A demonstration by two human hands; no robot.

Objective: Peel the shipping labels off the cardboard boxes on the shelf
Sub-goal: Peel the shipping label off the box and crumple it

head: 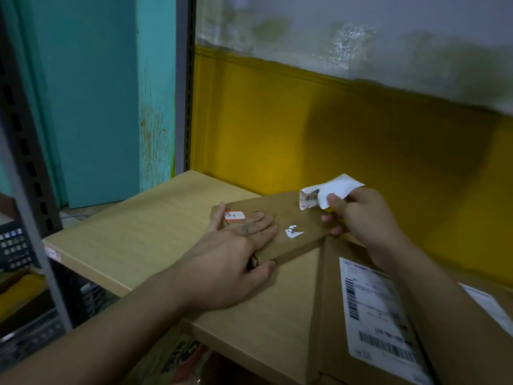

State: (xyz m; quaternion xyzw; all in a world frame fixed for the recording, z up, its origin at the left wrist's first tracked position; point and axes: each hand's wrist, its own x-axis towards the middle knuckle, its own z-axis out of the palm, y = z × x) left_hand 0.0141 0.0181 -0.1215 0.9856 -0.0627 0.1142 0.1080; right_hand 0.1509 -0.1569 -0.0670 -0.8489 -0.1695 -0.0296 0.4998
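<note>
Two white labels at the lower right run out of the frame, one shipping label [380,309] on the big box [333,287] and another label [488,304] beyond the right forearm, and their print is too blurred to read. Right hand [361,218] pinches the torn-off label [330,190] between thumb and curled fingers, the paper sticking up and left of the grip, just above the far right corner of the flat box [277,212], while the left hand [236,245] lies flat on that box with straight fingers. Crumpled, the label's long axis runs left to right, its barcoded end curling down at the left.
</note>
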